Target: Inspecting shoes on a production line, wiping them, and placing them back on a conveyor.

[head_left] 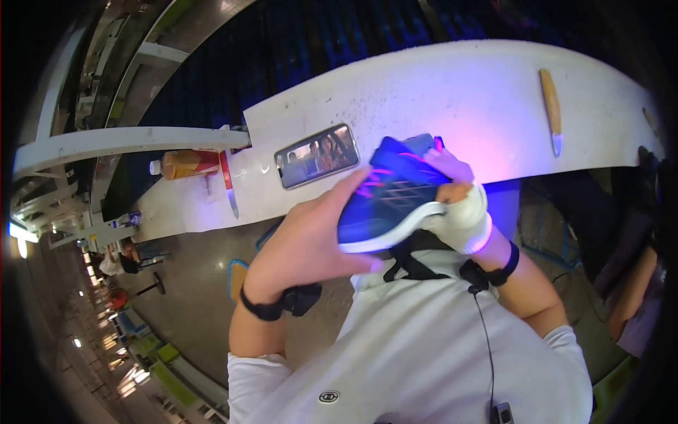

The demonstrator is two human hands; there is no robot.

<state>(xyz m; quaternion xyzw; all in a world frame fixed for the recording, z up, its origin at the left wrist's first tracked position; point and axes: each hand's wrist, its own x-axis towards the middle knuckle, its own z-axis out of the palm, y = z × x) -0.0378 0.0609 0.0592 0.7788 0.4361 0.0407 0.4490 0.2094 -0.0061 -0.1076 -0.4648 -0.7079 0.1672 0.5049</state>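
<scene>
A dark blue sneaker with pink laces and a white sole is held tilted in front of my chest, at the table's near edge. My left hand is bare and curves round one end of the shoe, its fingers along the upper and its thumb by the sole. My right hand wears a white glove that leaves some fingers uncovered, and it grips the opposite end. Blur hides part of those fingers. Just beyond my left hand, a phone lies on the table with a picture on its screen.
On the white table, a red-handled knife lies beside a bottle on its side at left. A wooden-handled knife lies at right. A white metal frame stands left. Another person's arm shows at far right.
</scene>
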